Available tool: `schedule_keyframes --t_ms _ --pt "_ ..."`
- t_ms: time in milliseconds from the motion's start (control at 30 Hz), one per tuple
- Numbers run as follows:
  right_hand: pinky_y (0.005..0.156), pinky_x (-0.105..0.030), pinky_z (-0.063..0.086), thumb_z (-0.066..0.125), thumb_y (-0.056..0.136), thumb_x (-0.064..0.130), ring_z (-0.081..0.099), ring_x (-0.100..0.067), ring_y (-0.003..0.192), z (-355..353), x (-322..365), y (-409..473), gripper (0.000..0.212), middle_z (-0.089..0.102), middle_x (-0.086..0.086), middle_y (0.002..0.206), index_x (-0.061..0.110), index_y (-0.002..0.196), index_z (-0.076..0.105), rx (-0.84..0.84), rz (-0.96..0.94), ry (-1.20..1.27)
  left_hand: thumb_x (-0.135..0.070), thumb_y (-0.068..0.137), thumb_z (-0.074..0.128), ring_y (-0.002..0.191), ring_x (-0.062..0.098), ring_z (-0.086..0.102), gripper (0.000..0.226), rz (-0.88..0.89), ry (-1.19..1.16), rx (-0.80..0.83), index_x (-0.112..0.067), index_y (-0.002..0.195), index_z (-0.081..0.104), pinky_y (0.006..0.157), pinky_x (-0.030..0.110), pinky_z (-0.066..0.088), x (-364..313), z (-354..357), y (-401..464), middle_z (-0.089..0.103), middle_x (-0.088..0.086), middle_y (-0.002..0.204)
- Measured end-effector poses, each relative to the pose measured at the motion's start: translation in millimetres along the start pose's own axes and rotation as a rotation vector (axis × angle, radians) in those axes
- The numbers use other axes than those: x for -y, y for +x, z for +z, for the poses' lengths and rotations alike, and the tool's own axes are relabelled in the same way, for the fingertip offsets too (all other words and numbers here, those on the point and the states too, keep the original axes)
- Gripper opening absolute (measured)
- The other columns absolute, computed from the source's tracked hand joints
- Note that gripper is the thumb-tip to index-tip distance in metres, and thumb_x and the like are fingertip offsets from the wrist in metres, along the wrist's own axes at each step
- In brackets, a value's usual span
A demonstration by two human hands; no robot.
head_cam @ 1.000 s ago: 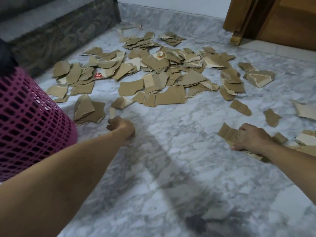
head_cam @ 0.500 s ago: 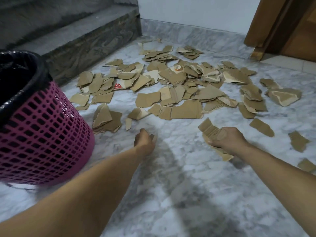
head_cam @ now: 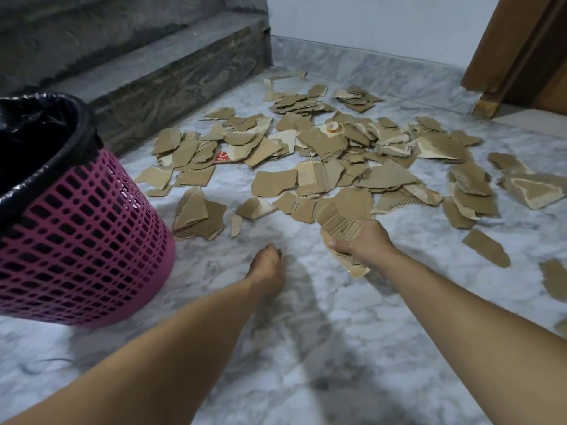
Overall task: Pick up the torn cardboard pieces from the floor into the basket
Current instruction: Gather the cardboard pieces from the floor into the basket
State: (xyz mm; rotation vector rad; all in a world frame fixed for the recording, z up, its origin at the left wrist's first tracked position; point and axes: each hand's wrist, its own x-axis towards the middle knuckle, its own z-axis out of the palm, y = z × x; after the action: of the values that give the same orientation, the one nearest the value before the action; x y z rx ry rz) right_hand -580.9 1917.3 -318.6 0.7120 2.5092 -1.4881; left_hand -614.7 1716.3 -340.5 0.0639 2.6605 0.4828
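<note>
1. Head view: the right hand (head_cam: pixel 360 242) sits just right of centre, fingers curled tight around a stack of torn cardboard pieces (head_cam: pixel 339 223), corrugated face up, with the stack's lower end poking out below the palm toward 5 o'clock.
2. The left hand (head_cam: pixel 267 266) is down at centre, low over the marble floor (head_cam: pixel 306 348), fingers bunched together into a loose fist; a small dark scrap seems pinched at the fingertips, though it is too small to be sure.
3. At 9 o'clock stands the pink lattice basket (head_cam: pixel 82 240), upright, lined with a black bin bag (head_cam: pixel 46 130) folded over its rim. The inside is dark, and I cannot tell what lies in it.
4. The scattered cardboard pieces (head_cam: pixel 306 154) spread from 11 o'clock across to 3 o'clock, many overlapping. One piece with red print (head_cam: pixel 223 156) lies among them toward 11 o'clock.
5. A folded pair of pieces (head_cam: pixel 198 217) rests just beside the basket's right side, apart from it.
6. A small orange cap (head_cam: pixel 333 127) sits on the pile at 12 o'clock.
7. Single pieces (head_cam: pixel 486 248) lie apart at 3 o'clock.
8. A dark stone step (head_cam: pixel 171 84) runs along 11 o'clock; a wooden door frame (head_cam: pixel 515 47) stands at 1 o'clock.
</note>
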Motion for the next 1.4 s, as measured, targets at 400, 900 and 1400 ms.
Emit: schedule_keyframes --t_ms 400,900,1400 --pt "0.072 -0.027 0.046 0.075 0.084 0.023 0.065 -0.023 0.089 5 195 -3 0.023 0.071 -0.009 0.103 0.010 0.103 0.069 0.178 -0.155 -0.054 -0.024 0.097 0.053 0.056 0.013 0.043 0.020 0.048 -0.259 -0.117 -0.011 0.083 0.051 0.046 0.022 0.035 -22 -209 -42 0.047 0.002 0.068" --pt "0.102 -0.040 0.045 0.069 0.082 0.040 0.052 -0.033 0.123 184 418 -101 0.059 0.054 -0.011 0.135 0.008 0.130 0.055 0.092 -0.378 -0.207 -0.078 0.072 0.052 0.129 0.038 0.046 0.093 -0.497 -0.285 -0.422 -0.004 0.129 0.054 0.110 0.048 0.035 193 -378 -135 0.055 0.021 0.131" --pt "0.056 -0.053 0.060 0.054 0.064 -0.003 0.069 -0.042 0.072 113 357 -112 0.014 0.066 -0.018 0.092 0.001 0.078 0.058 0.207 -0.274 -0.021 -0.012 0.077 0.062 0.096 0.040 0.064 0.018 -0.844 -0.467 -0.844 0.002 0.089 0.060 0.070 0.039 0.057 205 -337 -195 0.063 0.023 0.104"
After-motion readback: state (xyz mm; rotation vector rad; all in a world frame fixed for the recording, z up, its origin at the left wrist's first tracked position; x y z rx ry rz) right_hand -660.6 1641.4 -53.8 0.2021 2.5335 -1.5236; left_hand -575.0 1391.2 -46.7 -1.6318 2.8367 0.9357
